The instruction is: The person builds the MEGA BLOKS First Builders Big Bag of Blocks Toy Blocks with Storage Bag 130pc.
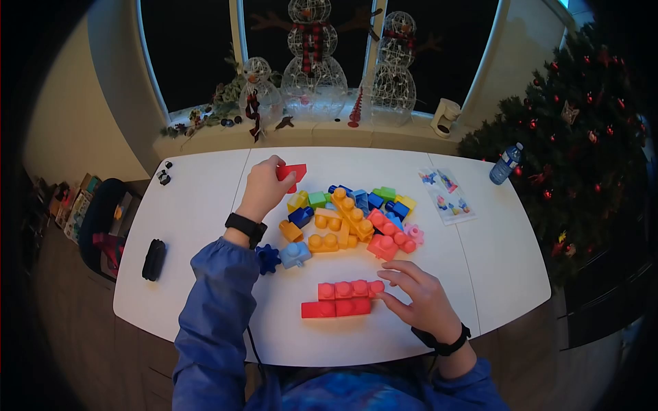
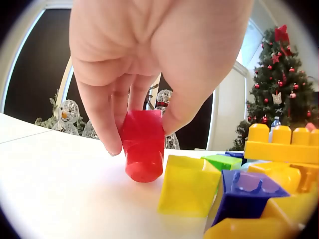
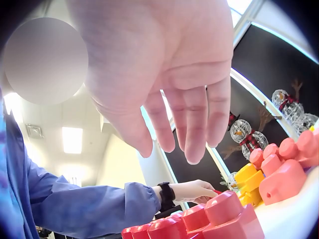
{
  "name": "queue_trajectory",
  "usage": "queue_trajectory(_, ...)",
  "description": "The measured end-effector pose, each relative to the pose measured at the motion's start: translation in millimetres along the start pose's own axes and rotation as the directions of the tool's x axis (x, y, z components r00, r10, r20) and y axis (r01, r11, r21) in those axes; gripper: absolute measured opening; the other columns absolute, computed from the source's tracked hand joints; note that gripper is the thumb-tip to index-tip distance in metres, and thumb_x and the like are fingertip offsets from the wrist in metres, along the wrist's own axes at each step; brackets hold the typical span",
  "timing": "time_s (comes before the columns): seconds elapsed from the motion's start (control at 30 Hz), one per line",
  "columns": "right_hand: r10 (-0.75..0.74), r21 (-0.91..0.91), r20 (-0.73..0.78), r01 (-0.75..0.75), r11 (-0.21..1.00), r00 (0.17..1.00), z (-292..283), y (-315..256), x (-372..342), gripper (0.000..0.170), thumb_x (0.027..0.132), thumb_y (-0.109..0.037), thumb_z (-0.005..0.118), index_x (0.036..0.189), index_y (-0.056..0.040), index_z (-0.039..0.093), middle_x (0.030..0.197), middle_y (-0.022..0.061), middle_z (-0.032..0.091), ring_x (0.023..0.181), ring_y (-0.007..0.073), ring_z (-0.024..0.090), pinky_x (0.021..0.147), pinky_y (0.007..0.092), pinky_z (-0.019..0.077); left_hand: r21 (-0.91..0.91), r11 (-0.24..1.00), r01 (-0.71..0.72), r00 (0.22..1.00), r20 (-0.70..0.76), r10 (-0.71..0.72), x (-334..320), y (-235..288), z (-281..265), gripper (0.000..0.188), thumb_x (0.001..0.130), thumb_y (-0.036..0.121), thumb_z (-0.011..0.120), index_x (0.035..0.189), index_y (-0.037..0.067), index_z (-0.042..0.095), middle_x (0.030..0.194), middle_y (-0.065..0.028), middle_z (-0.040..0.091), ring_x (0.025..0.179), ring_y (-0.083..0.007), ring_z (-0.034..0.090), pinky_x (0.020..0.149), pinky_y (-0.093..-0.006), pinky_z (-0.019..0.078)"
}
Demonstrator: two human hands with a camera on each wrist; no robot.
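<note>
At the far left of the brick pile, my left hand (image 1: pixel 266 190) pinches a red building brick (image 2: pixel 143 142) between thumb and fingers. A yellow brick (image 2: pixel 189 185) stands right beside that brick in the left wrist view. My right hand (image 1: pixel 423 299), fingers loosely extended, hovers by the right end of a row of red bricks (image 1: pixel 336 308) near the table's front. The row has a lower flat-sided part and a studded part (image 1: pixel 350 289) behind it. In the right wrist view nothing lies between the fingers (image 3: pixel 195 144) of that hand.
Orange, blue, green, yellow and pink bricks form a pile (image 1: pixel 353 222) mid-table. A picture sheet (image 1: pixel 447 195) and a water bottle (image 1: pixel 506 164) are at the right of the white table (image 1: pixel 192 178). A black case (image 1: pixel 154 259) lies at the left. Wire snowmen (image 1: pixel 314 82) stand on the sill.
</note>
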State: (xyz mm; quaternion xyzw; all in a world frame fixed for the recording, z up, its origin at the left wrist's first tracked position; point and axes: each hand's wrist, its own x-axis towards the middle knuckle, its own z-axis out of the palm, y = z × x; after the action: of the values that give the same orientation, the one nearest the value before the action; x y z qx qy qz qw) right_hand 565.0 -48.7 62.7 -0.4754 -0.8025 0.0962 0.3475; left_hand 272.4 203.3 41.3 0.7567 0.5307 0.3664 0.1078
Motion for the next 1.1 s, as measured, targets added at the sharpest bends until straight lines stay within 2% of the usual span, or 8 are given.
queue_trajectory(0.13, -0.099, -0.233, -0.043, 0.086, 0.969, 0.994, 4, -7, 10, 0.044, 0.086, -0.017, 0.08, 0.128, -0.0105, 0.068, 0.131, 0.0122, 0.066, 0.109, 0.0286, 0.069, 0.089, 0.0395, 0.0565, -0.381, 0.921, 0.085, 0.995, 0.078, -0.06, -62, 61, -30, 0.025, 0.095, 0.017, 0.076, 0.103, -0.005, 0.068, 0.086, -0.0102, 0.075, 0.07, -0.0108, 0.07, 0.066, -0.0256, 0.0558)
queue_trajectory(0.4, -0.314, -0.444, -0.105, 0.238, 0.864, 0.944, 23, -22, 34, 0.053, 0.082, -0.013, 0.076, 0.134, -0.0131, 0.066, 0.135, 0.0128, 0.062, 0.12, 0.0284, 0.063, 0.102, 0.0476, 0.048, -0.623, 0.74, 0.253, 0.961, 0.248, -0.12, -147, 122, -28, 0.021, 0.095, 0.013, 0.077, 0.101, -0.003, 0.065, 0.085, -0.0062, 0.072, 0.069, -0.0068, 0.068, 0.064, -0.0208, 0.0552)
queue_trajectory(0.6, -0.313, -0.411, -0.048, 0.267, 0.872, 0.949, 25, -14, 29, 0.053, 0.077, -0.012, 0.077, 0.13, -0.0098, 0.067, 0.132, 0.0113, 0.065, 0.118, 0.0275, 0.064, 0.101, 0.0459, 0.0489, -0.685, 0.622, 0.378, 0.916, 0.373, -0.146, -157, 136, -30, 0.024, 0.097, 0.016, 0.076, 0.107, -0.003, 0.064, 0.087, -0.0044, 0.071, 0.071, -0.0069, 0.067, 0.066, -0.0204, 0.0547)
queue_trajectory(0.7, -0.241, -0.223, -0.054, 0.224, 0.949, 0.969, 8, -14, 26, 0.053, 0.074, -0.011, 0.081, 0.126, -0.0074, 0.068, 0.126, 0.0104, 0.068, 0.112, 0.0273, 0.066, 0.098, 0.0438, 0.0513, -0.701, 0.593, 0.397, 0.895, 0.439, -0.08, -158, 133, -37, 0.037, 0.096, 0.018, 0.077, 0.124, -0.002, 0.062, 0.099, -0.0067, 0.071, 0.075, -0.0083, 0.066, 0.069, -0.023, 0.0551)
queue_trajectory(0.8, -0.082, -0.02, -0.017, 0.082, 0.996, 0.996, -17, -2, 14, 0.052, 0.072, -0.009, 0.085, 0.121, -0.0057, 0.068, 0.12, 0.0102, 0.071, 0.107, 0.0291, 0.068, 0.092, 0.0419, 0.0543, -0.534, 0.838, 0.117, 0.923, 0.37, 0.106, -163, 120, -56, 0.059, 0.091, 0.023, 0.082, 0.14, 0.002, 0.055, 0.112, -0.0084, 0.07, 0.083, -0.0115, 0.065, 0.073, -0.0277, 0.0553)
queue_trajectory(0.83, -0.047, 0.026, 0.011, 0.047, 0.999, 0.999, -24, 3, 10, 0.045, 0.073, -0.007, 0.086, 0.116, -0.0068, 0.07, 0.113, 0.0092, 0.072, 0.102, 0.0301, 0.069, 0.087, 0.0405, 0.0563, -0.407, 0.91, 0.08, 0.882, 0.455, 0.126, -165, 113, -60, 0.076, 0.084, 0.032, 0.087, 0.146, 0.005, 0.053, 0.125, -0.011, 0.065, 0.09, -0.0185, 0.063, 0.078, -0.0326, 0.0547)
queue_trajectory(0.93, 0.021, 0.078, 0.207, -0.038, 0.996, 0.978, -41, 13, -4, 0.04, 0.074, -0.007, 0.085, 0.113, -0.0091, 0.072, 0.108, 0.0087, 0.071, 0.098, 0.0296, 0.069, 0.085, 0.039, 0.0568, -0.264, 0.95, -0.164, 0.829, 0.486, 0.278, -176, 94, -55, 0.084, 0.079, 0.038, 0.09, 0.146, 0.005, 0.053, 0.13, -0.0149, 0.063, 0.102, -0.0297, 0.065, 0.088, -0.0382, 0.0551)
queue_trajectory(1.1, 0.135, -0.004, 0.406, -0.146, 0.989, 0.904, -27, 29, -22, 0.037, 0.074, -0.009, 0.086, 0.108, -0.007, 0.073, 0.099, 0.0078, 0.071, 0.089, 0.0261, 0.07, 0.079, 0.0362, 0.0575, -0.24, 0.959, -0.152, 0.819, 0.512, 0.258, -189, 77, -38, 0.086, 0.076, 0.038, 0.091, 0.146, 0.004, 0.053, 0.137, -0.0199, 0.059, 0.122, -0.0399, 0.061, 0.102, -0.0431, 0.0514)
